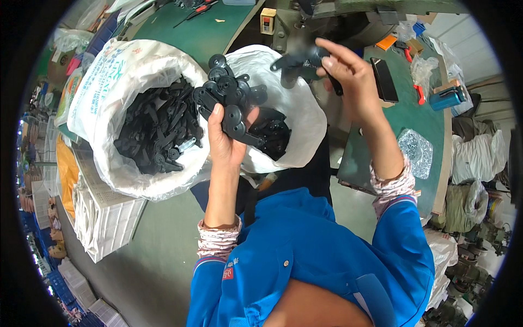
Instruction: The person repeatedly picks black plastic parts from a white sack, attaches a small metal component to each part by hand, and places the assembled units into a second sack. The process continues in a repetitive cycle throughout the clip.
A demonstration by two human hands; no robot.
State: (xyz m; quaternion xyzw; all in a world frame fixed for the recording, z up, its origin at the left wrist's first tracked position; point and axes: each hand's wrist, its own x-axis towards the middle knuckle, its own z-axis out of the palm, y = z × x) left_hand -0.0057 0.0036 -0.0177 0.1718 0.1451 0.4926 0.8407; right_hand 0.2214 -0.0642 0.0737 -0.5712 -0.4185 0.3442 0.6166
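Note:
A clutch of black lever-shaped parts with round disc ends (pixel 226 86) is gripped in my left hand (pixel 225 143), fingers closed around them, above the gap between two sacks. My right hand (pixel 351 79) is raised at the upper right of the right sack, pinching another black lever-shaped part (pixel 297 60), partly smeared by motion. On the left, a printed white sack (pixel 98 144) stands open, filled with many similar black parts (pixel 158 122). The white sack on the right (pixel 309 122) also gapes open, with black parts (pixel 274 139) lower down inside it.
Dark machinery (pixel 348 27) stands beyond the right sack, with a small yellow box (pixel 267 22) beside it. The green bench (pixel 376 150) at right carries a phone-like black slab (pixel 384 80), a blue bottle (pixel 447 98) and a clear plastic bag (pixel 415 152). White slatted crates (pixel 106 223) stand at left.

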